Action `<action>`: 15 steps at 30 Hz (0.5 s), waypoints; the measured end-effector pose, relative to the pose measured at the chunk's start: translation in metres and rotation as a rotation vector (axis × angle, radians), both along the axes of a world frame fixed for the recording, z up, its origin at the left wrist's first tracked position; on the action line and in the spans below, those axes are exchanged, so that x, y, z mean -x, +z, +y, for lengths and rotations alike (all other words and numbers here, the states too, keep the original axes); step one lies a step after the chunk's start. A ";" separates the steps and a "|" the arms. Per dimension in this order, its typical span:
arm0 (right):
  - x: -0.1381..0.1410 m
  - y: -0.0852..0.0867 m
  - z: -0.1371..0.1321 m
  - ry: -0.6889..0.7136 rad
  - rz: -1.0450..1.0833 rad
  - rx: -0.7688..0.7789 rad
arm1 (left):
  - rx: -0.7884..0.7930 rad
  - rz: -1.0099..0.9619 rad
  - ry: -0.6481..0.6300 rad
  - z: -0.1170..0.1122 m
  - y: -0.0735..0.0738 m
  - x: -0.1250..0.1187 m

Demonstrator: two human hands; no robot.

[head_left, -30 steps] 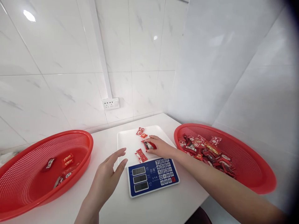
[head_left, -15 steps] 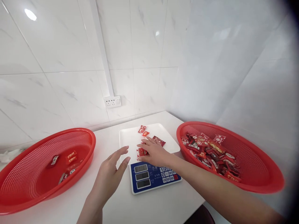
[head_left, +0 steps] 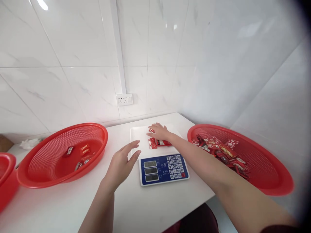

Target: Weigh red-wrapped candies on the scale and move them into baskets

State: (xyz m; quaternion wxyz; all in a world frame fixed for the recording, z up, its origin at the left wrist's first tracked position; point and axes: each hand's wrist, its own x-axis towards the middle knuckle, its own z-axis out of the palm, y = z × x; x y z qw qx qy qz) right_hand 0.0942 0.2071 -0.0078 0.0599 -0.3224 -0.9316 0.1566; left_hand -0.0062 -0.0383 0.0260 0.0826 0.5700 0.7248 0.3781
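A white-topped weighing scale with a blue keypad and small displays stands in front of me. My right hand reaches over the far part of its pan, thumb and fingers apart around a small red-and-white wrapped packet. I cannot tell whether the hand grips that packet. Just nearer on the pan lie further red packets, some partly covered by my right hand and wrist. At the pan's left edge hovers my left hand, open and holding nothing, thumb spread from the fingers.
Right of the scale, a red mesh basket holds many red packets, partly behind my right arm. Another red basket on the left contains several packets. Part of a third basket shows at the far left. A tiled wall with a socket stands behind.
My right hand has moved from the near packets to the far part of the pan. My left hand remains open by the scale. The camera view has shifted left.
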 end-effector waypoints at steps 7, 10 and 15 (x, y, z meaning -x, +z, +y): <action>-0.018 0.005 -0.001 0.167 0.021 0.109 | -0.043 0.013 0.012 -0.004 0.001 0.002; -0.045 0.012 -0.005 0.106 0.092 0.098 | -0.106 -0.006 -0.053 -0.009 0.005 -0.006; -0.085 -0.003 -0.026 0.008 0.162 0.087 | -0.227 0.047 -0.450 -0.042 0.035 -0.042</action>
